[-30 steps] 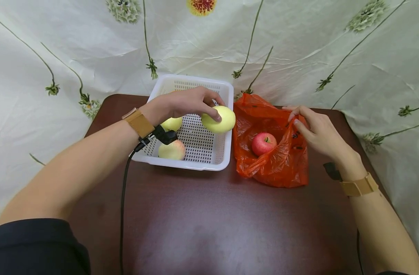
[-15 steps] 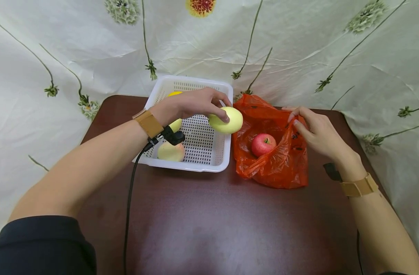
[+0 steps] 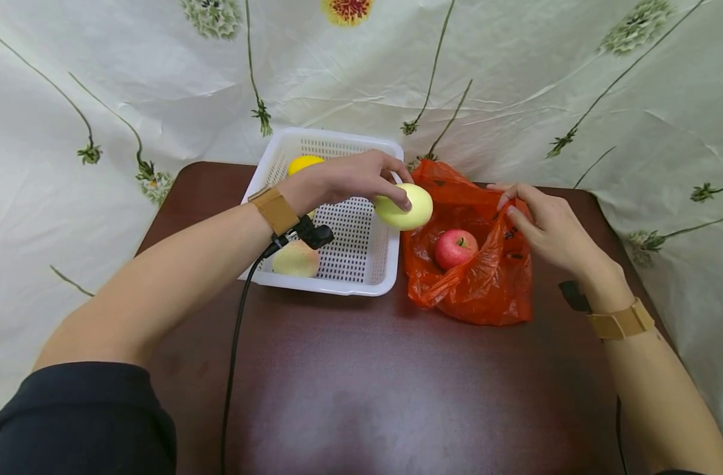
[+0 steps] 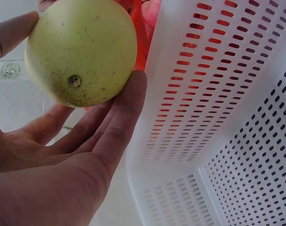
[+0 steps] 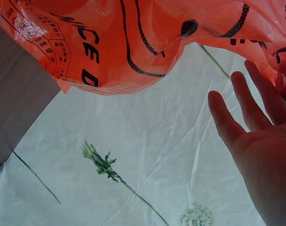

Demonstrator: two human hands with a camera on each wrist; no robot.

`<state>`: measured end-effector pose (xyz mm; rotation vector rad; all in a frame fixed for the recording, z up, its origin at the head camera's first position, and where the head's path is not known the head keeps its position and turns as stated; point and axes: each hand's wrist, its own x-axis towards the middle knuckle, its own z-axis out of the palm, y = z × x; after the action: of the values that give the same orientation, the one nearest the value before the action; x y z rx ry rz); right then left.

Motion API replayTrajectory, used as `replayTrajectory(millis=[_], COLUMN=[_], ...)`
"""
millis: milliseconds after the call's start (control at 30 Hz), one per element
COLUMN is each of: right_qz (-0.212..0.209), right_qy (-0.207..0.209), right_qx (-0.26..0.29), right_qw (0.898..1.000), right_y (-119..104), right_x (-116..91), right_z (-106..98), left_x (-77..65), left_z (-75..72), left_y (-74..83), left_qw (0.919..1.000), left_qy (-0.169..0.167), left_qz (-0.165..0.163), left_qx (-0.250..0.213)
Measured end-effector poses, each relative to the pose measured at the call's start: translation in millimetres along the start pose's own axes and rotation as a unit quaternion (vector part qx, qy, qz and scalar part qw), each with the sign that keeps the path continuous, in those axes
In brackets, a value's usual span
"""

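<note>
My left hand (image 3: 366,177) grips a pale yellow-green fruit (image 3: 406,208) between thumb and fingers, over the basket's right rim. In the left wrist view the fruit (image 4: 82,52) is round and speckled brown, with a small dark eye underneath. My right hand (image 3: 545,221) pinches the upper edge of a red plastic bag (image 3: 474,297) between thumb and index finger, keeping its mouth spread. Other fingers (image 5: 223,113) stretch out beside the bag's edge in the right wrist view. Inside the bag lies a red apple (image 3: 456,249).
The white perforated basket (image 3: 338,288) stands left of the bag, both on a dark brown table (image 3: 349,382). It holds a yellow fruit (image 3: 304,164) and a pale, pink-tinged fruit (image 3: 296,259). A black cable (image 3: 237,356) runs from the left wrist camera. Flower-printed cloth (image 3: 338,72) hangs behind.
My left hand has carried the pale fruit rightward, from above the basket to over its right rim at the bag's edge. More of the yellow fruit shows. My right hand has stayed put.
</note>
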<state>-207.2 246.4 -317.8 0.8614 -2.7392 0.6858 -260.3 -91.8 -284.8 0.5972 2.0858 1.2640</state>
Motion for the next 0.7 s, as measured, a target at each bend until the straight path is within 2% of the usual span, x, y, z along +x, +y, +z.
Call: replayTrajectory(millis=[333, 700], right_qz=[0.008, 0.007], right_qy=[-0.001, 0.003], right_qx=[-0.005, 0.003], right_qw=[1.0, 1.0], right_y=[2, 2], right_x=[-2, -3], right_z=[-2, -3], left_x=[14.6, 32.9], left_z=[10.2, 27.1], left_y=[6.6, 12.0], left_qw=[1.0, 0.9994], left_qy=[0.01, 0.01], left_qz=[-0.001, -0.032], left_qx=[-0.001, 0.005])
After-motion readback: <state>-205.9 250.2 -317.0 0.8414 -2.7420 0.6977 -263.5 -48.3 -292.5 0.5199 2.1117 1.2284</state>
